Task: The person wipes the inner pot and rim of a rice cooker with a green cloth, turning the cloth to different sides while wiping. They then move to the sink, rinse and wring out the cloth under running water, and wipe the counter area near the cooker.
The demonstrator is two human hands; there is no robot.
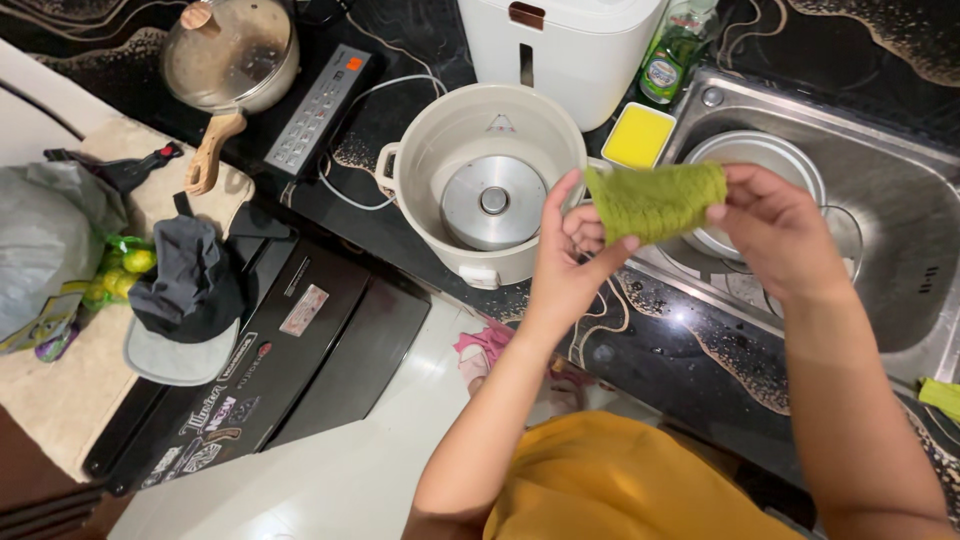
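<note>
Both my hands hold a green scrubbing cloth [655, 200] stretched between them above the edge of the counter. My left hand [567, 262] pinches its left end with fingers and thumb. My right hand [775, 230] grips its right end. Just left of the cloth stands an open white rice cooker body [480, 180] with a bare metal heating plate at its bottom. Behind the cloth, in the steel sink [890, 240], lies a round metal inner pot [765, 160].
A yellow soap dish [638, 136] and a green dish-soap bottle [672, 50] stand by the sink. A lidded pan [228, 55] sits on an induction cooktop [322, 105] at the back left. A dark cap [190, 290] lies on a black appliance [300, 350].
</note>
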